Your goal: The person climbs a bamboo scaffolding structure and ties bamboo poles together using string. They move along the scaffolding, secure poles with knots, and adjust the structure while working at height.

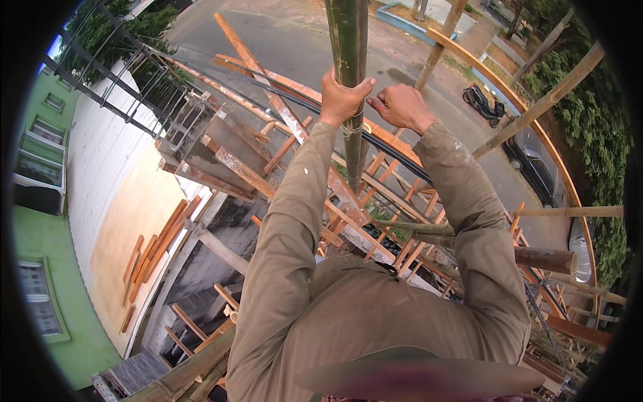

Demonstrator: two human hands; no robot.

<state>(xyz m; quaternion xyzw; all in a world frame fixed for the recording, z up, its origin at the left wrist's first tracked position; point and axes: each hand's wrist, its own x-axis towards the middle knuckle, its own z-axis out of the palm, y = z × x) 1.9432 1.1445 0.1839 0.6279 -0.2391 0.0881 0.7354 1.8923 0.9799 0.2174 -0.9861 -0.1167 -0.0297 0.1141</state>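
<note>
Two hands up on one upright green bamboo pole [348,47], seen from high above the street. Our left hand [340,99] is wrapped around the pole, fingers closed tight on it, thumb across the front. Our right hand [400,106] sits just beside the pole on its right, fingers curled inward in a loose fist; we cannot tell whether it grips anything. A thin pale cord lashing [353,128] circles the pole just below the left hand. Both arms wear olive-brown long sleeves [295,221].

The pole rises from the middle of the view to the top edge, standing in front of a tangle of reddish timber battens [281,157]. More bare wooden scaffold poles [549,100] slant at right. Black cables [395,151] run diagonally behind the hands. Far below: a grey paved road [301,47], a parked dark scooter [483,102], a dark car [532,164]. White corrugated wall [100,167] and green building [40,241] at left.
</note>
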